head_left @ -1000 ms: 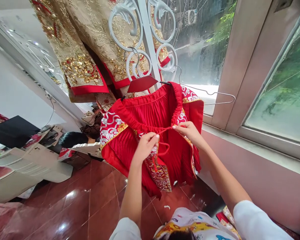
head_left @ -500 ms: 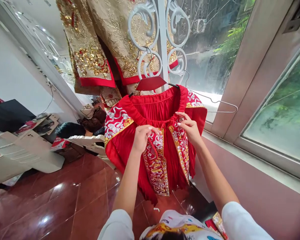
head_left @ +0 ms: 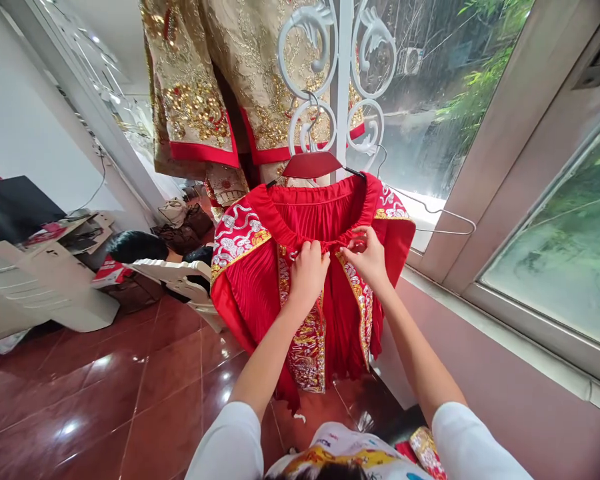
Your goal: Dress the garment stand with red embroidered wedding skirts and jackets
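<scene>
A red pleated skirt (head_left: 250, 287) with silver and gold embroidered panels hangs in front of me from a hanger (head_left: 312, 164) whose black clips grip its gathered waistband (head_left: 285, 227). At the front centre of that waistband is a thin red drawstring (head_left: 333, 247). My left hand (head_left: 310, 272) is closed, its fingertips pinching the drawstring against the waistband; its palm side is hidden. Just to the right, my right hand (head_left: 367, 257) pinches with thumb and forefinger at the other side of the tie, fingers curled against the skirt. Exactly how the string is looped cannot be seen.
A white scrollwork rack (head_left: 344, 87) holds the hanger, with a beige and gold garment (head_left: 200, 100) behind. An unused wire hanger (head_left: 445, 213) juts right near the window (head_left: 555, 253). To the left, a person (head_left: 137, 247) sits on a white chair (head_left: 180, 280).
My left hand has moved up and right to the waistband beside my right hand. The string loop that dangled from its fingers is no longer visible. My view has shifted slightly.
</scene>
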`<state>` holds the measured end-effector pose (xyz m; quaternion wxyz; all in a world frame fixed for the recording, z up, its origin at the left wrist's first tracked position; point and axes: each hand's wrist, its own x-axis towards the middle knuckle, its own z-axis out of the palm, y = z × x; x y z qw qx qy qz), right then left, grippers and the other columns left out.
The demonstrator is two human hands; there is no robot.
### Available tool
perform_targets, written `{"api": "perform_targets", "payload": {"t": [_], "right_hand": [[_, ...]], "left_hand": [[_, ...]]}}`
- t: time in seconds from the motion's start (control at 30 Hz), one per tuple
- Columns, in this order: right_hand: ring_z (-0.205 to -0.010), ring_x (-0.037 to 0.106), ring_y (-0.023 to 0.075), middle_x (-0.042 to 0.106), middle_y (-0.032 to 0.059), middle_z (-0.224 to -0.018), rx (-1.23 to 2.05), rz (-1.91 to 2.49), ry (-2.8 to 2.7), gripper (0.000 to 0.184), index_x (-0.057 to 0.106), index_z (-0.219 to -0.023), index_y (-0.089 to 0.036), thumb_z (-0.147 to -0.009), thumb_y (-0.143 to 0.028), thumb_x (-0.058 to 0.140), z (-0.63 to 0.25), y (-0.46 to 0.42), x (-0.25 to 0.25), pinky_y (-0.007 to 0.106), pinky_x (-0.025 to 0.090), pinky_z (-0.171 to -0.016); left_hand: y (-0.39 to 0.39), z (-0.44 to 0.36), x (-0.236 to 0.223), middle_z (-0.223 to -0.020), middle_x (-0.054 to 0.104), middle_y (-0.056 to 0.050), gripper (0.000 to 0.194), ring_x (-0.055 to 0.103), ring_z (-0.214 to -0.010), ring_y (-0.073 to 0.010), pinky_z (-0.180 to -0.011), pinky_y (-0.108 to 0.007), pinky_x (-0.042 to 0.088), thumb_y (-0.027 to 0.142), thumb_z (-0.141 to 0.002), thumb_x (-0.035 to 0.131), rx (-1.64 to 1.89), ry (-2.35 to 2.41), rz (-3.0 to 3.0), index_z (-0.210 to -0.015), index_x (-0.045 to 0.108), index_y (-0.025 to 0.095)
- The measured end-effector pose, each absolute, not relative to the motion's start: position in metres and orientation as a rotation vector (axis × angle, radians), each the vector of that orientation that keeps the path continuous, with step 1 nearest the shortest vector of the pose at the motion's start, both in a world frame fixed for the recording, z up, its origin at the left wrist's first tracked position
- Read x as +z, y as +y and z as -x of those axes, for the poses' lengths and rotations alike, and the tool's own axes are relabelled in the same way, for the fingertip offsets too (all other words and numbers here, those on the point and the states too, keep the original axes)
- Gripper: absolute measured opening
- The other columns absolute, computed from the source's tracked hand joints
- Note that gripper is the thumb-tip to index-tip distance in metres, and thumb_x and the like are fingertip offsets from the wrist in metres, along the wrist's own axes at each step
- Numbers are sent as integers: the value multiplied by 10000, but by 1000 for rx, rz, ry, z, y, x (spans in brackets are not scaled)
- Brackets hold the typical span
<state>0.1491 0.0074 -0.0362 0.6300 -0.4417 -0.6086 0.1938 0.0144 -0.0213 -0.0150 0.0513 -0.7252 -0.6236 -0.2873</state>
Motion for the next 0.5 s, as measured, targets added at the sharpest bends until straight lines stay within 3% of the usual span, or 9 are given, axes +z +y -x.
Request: {"api": "perform_targets", "payload": {"t": [0.13, 0.33, 0.5], "right_hand": [[-697, 546, 159, 589, 39, -788, 37, 1051, -1587, 85, 596, -776, -178, -710, -146, 553, -155, 12, -34, 299, 438, -655], [-610, 521, 136, 593, 15, -673, 64, 995, -1487, 59, 628, -683, -165, -705, -161, 573, -187, 30, -23, 262, 397, -581], [-681, 513, 165, 581, 29, -691, 20, 1101, -1565, 104, 661, -733, -177, -755, -247, 588, -183, 33, -35, 303, 413, -653]], "left_hand": [[-20, -8, -4, -934, 593, -84, 247, 619, -741, -195, -633, -293, 426, 291, -918, 415, -679, -1904, 2250, -879, 627, 171], [-10, 24, 23, -838, 588, -54, 293, 577, -747, -173, -664, -280, 407, 334, -912, 434, -966, -1732, 2202, -822, 662, 173], [-9, 30, 3, -834, 586, -67, 266, 564, -756, -197, -655, -299, 396, 316, -897, 446, -1070, -1722, 2035, -847, 665, 173]]}}
